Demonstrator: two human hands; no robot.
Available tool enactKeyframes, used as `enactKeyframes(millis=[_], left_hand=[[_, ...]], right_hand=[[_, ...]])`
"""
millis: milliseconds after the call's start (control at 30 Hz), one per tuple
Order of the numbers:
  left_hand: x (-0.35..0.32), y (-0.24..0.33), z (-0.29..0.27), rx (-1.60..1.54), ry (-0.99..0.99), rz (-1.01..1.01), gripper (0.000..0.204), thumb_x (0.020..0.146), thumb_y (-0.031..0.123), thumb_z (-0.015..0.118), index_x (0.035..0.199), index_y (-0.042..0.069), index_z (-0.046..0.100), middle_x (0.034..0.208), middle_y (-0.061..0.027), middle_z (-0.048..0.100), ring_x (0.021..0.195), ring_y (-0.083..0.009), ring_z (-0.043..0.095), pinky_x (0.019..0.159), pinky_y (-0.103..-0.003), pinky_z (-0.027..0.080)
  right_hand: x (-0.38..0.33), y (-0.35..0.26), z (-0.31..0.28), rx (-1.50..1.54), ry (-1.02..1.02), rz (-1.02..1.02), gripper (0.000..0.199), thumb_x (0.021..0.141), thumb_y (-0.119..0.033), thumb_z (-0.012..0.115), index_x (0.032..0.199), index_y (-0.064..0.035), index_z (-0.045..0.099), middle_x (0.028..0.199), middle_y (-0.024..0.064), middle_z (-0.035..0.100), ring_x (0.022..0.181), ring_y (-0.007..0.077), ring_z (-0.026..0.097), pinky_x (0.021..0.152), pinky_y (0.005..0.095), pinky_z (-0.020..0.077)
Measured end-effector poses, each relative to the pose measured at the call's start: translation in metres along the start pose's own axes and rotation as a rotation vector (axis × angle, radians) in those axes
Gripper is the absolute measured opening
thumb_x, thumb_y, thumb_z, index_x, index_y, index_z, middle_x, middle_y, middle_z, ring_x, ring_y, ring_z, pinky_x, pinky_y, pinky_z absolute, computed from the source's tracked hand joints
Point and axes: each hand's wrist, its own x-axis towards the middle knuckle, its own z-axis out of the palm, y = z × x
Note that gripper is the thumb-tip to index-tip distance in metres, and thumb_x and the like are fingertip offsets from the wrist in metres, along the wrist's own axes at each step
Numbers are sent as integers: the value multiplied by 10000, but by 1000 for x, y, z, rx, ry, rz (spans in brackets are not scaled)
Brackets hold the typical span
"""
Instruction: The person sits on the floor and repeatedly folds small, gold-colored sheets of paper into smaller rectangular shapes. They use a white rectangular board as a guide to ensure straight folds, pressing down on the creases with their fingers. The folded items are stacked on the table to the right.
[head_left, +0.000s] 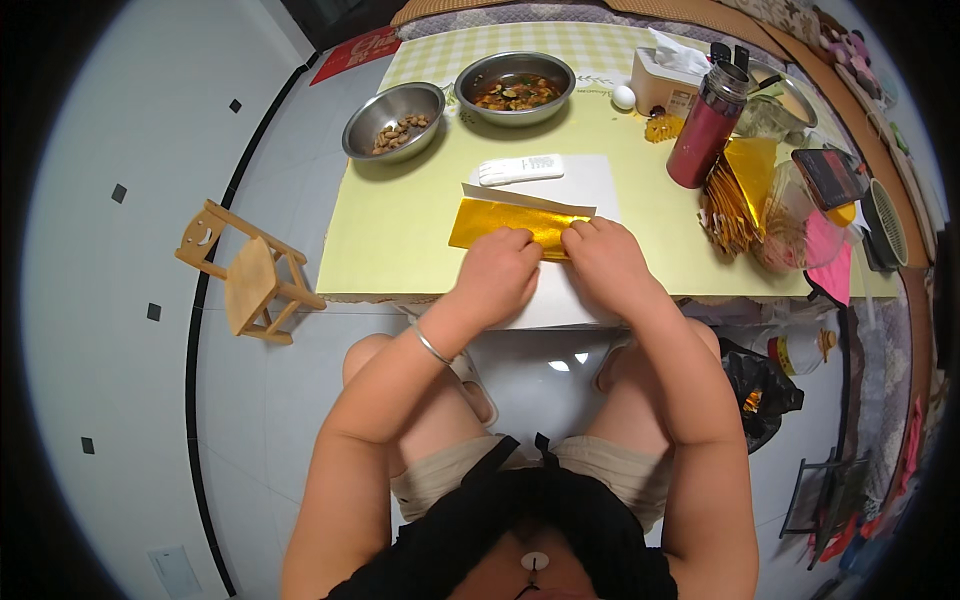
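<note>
A sheet of gold foil paper (487,222) lies near the table's front edge, its far side folded up to show a plain greyish back. My left hand (500,268) has its fingers curled down on the paper's near edge, left of centre. Close beside it, my right hand (606,262) pinches the same edge further right. The fingertips of both hands are partly hidden behind the knuckles. Under the foil is a white sheet (600,190). A slim white plastic case (521,169) rests just beyond the foil.
Two metal bowls stand behind, one with peanuts (400,134), one with soupy food (518,93). To the right are an egg (623,97), a tissue box (655,82), a red thermos (706,128) and a bundle of folded gold paper (737,205). A small wooden chair (250,280) stands left.
</note>
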Motion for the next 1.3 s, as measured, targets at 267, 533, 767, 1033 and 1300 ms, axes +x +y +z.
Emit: enactKeyframes(millis=[267, 533, 767, 1033, 1300], left_hand=[[-9, 19, 26, -320, 393, -311, 173, 785, 79, 760, 734, -20, 628, 891, -146, 615, 807, -320, 601, 715, -416, 500], [4, 12, 32, -231, 339, -466, 194, 774, 65, 732, 684, -14, 579, 795, -175, 569, 762, -343, 577, 687, -437, 476], [9, 13, 33, -173, 308, -475, 187, 774, 78, 724, 669, -17, 602, 822, -202, 579, 807, -387, 584, 724, -477, 477], [12, 15, 33, -162, 279, -533, 219, 791, 134, 716, 682, -41, 644, 844, -235, 589, 832, -406, 591, 757, -494, 486], [10, 13, 27, -178, 247, -488, 221, 810, 148, 702, 701, -40, 664, 854, -241, 598, 845, -406, 598, 758, -487, 492]], right_hand=[[-4, 16, 3, 503, 83, 227, 103, 839, -164, 724, 884, -74, 699, 919, 90, 666, 934, 298, 621, 829, 409, 513], [14, 11, 12, 426, 60, 451, 171, 849, -234, 751, 855, -66, 720, 929, 89, 649, 959, 289, 608, 840, 413, 509], [4, 1, 19, 221, 283, 159, 398, 855, -182, 717, 1184, 25, 632, 1216, 192, 627, 1161, 377, 574, 1017, 456, 459], [-16, -26, 27, 254, -24, -42, 834, 933, -408, 657, 1521, 80, 323, 1591, 280, 314, 1515, 388, 260, 1251, 470, 201], [-13, -26, 28, 177, -145, -4, 967, 886, -575, 661, 1535, 56, 320, 1603, 295, 279, 1527, 408, 216, 1252, 481, 176]])
